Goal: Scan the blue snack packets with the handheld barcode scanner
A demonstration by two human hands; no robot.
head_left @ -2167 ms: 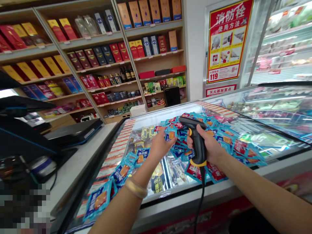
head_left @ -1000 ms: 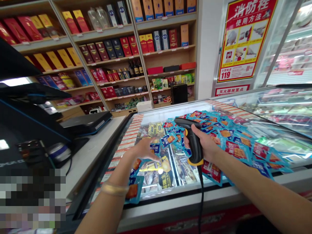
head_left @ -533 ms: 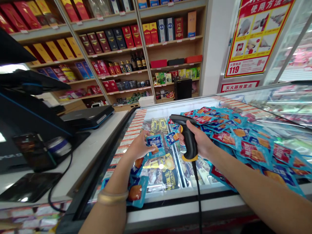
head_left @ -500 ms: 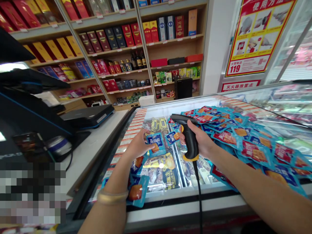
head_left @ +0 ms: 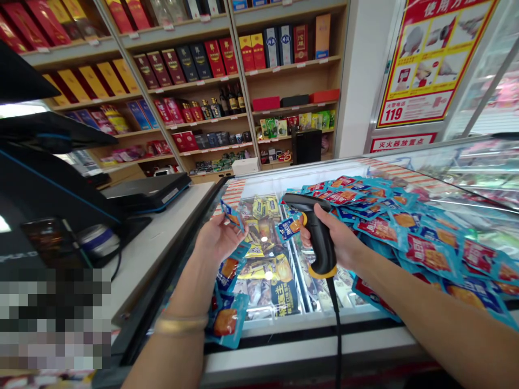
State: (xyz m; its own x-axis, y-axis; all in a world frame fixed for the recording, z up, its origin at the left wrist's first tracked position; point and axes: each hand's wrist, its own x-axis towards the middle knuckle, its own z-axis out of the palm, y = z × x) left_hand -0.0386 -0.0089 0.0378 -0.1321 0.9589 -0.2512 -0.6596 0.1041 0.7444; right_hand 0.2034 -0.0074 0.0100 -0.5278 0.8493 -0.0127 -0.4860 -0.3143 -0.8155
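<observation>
My left hand (head_left: 217, 237) grips a blue snack packet (head_left: 232, 215) by its edge, tilted up above the glass freezer top (head_left: 263, 324). Below that hand, several more blue snack packets (head_left: 227, 319) lie on the glass near the front left. My right hand (head_left: 338, 235) is wrapped round the handle of a black and yellow barcode scanner (head_left: 318, 232), whose head points left. One blue packet (head_left: 289, 227) lies just left of the scanner's handle. To the right spreads a large pile of blue and red snack packets (head_left: 405, 232).
A cable (head_left: 337, 335) hangs from the scanner over the freezer's front edge. On the left stand a white counter (head_left: 162, 232), a black scale (head_left: 146, 192) and a dark monitor (head_left: 44, 200). Shelves of boxes (head_left: 194, 62) line the back wall. Yellow packages (head_left: 263, 208) show through the glass.
My left hand has moved left with the packet and turned it from facing up to edge-on. The scanner in my right hand has shifted only slightly.
</observation>
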